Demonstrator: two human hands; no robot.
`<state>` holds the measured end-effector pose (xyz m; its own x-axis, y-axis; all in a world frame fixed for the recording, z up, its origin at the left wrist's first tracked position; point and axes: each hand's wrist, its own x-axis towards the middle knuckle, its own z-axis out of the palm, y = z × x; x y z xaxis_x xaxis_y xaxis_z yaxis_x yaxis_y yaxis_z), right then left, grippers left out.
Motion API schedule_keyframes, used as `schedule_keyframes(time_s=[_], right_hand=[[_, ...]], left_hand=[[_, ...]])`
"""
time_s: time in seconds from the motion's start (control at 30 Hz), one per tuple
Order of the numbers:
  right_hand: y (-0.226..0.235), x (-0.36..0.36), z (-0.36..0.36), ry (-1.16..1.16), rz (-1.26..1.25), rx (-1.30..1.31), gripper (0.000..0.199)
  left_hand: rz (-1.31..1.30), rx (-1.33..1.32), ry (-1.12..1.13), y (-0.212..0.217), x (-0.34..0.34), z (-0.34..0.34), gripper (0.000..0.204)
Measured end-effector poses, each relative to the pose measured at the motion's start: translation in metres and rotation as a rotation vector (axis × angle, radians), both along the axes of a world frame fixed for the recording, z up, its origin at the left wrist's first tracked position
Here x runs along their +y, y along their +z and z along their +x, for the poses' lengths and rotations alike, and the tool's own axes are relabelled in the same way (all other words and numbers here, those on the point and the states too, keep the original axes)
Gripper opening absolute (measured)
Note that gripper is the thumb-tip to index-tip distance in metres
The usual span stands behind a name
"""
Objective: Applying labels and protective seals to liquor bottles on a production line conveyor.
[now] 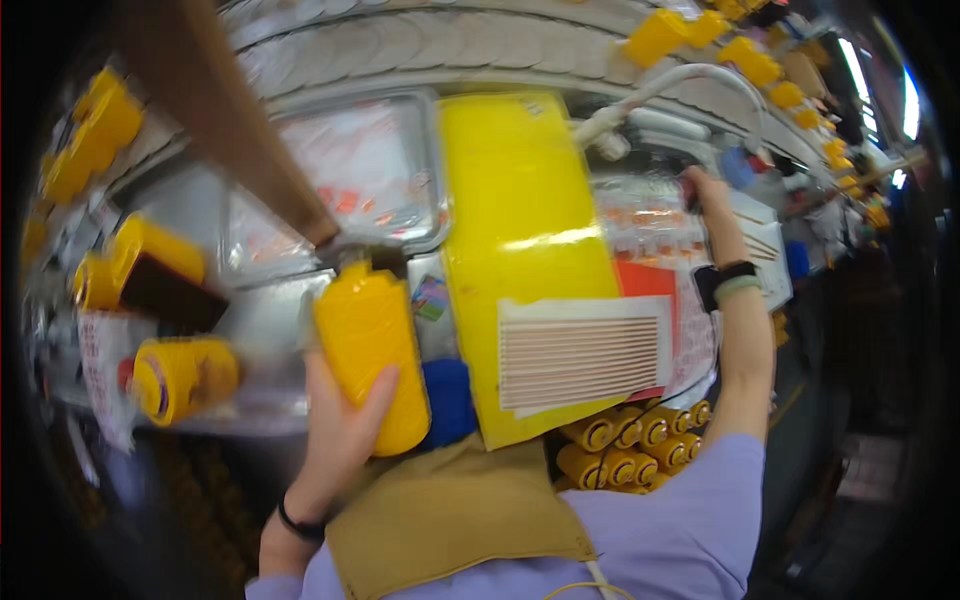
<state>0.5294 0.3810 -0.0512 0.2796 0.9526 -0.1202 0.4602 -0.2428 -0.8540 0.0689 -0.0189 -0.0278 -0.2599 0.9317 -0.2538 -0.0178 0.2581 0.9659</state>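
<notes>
A yellow plastic bottle (372, 345) with a short neck is in my left hand (340, 405), thumb across its front and the fingers hidden behind it. It stands tilted near the bench's front edge, close to my apron. My right hand (708, 192) reaches far out to the right, its fingers curled at a small dark thing that is too blurred to name. Between my hands lies a glossy yellow sheet (520, 220), bearing a white sheet with rows of thin brown strips (585, 352). A blue block-like thing (447, 402) is just right of the bottle.
A brown post (235, 120) slants down ahead of my left hand. Behind it lies a metal tray (432, 180) with printed plastic. More yellow bottles (185, 378) are at left. A conveyor (420, 45) crosses the back; a white curved pipe (690, 75) arches ahead of my right hand.
</notes>
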Motion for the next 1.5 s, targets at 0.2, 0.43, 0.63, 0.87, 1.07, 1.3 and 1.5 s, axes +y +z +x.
schedule_keyframes(time_s=[0.2,0.43,0.63,0.87,1.07,1.3,1.5], right_hand=[[0.051,-0.097,-0.073,-0.007,0.13,0.562,0.018],[0.063,-0.205,-0.143,0.204,0.091,0.663,0.018],[0.062,-0.252,-0.193,0.304,-0.087,0.958,0.019],[0.069,-0.262,-0.228,0.389,-0.025,0.9,0.016],[0.079,-0.257,-0.247,0.417,-0.035,0.848,0.017],[0.08,-0.257,-0.273,0.456,-0.038,0.699,0.04],[0.077,-0.246,-0.284,0.595,0.021,0.606,0.047]], left_hand=[[0.214,0.09,0.034,0.001,0.007,0.004,0.082],[0.212,0.238,0.049,0.008,0.008,0.001,0.091],[0.247,0.442,0.012,0.002,0.01,-0.005,0.093],[0.219,-0.279,-0.012,0.006,0.011,-0.019,0.078],[0.22,0.273,0.03,0.007,0.015,-0.012,0.085],[0.314,0.311,0.116,-0.004,0.02,-0.008,0.093],[0.212,0.287,0.087,0.006,0.019,-0.007,0.096]])
